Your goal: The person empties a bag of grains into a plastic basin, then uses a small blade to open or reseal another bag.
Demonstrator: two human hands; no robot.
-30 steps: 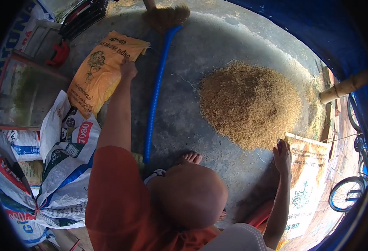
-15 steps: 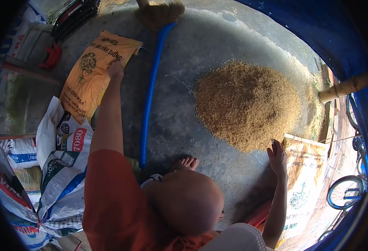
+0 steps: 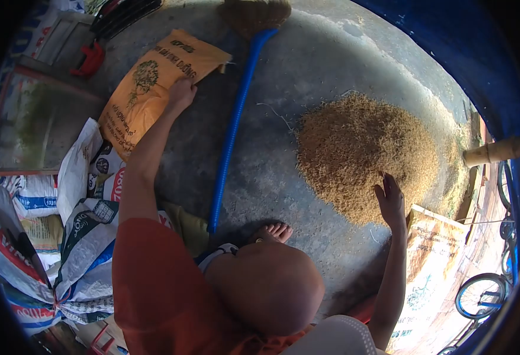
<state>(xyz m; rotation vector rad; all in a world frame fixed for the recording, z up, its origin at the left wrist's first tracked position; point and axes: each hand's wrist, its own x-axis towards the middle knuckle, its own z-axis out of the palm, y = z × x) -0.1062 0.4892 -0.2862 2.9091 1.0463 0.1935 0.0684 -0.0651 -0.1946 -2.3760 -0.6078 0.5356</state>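
My left hand point(image 3: 182, 93) is closed on the right edge of an orange printed sack point(image 3: 153, 80), which lies flattened at the upper left. A broad heap of brown grain-like husks point(image 3: 363, 154) rests on the concrete floor right of centre. Over the heap's lower right part is my right hand point(image 3: 391, 198), fingers apart and nothing in it; whether it touches the husks is unclear. Below that hand stands a pale printed sack point(image 3: 428, 260) with brown stains, beside the heap. Between the orange sack and the heap lies a broom with a blue handle point(image 3: 234, 130).
White printed sacks point(image 3: 88, 236) are bunched at the lower left, under a glass-fronted panel point(image 3: 38, 127). A red object point(image 3: 88, 59) sits at the upper left. On the right are a bamboo pole point(image 3: 493, 152), blue sheeting and a bicycle wheel point(image 3: 480, 296). My bare foot point(image 3: 274, 232) is near the centre.
My right hand has moved up over the edge of the heap from beside the pale sack. My left hand still holds the orange sack's edge, nearer its right side. The whole view has shifted somewhat.
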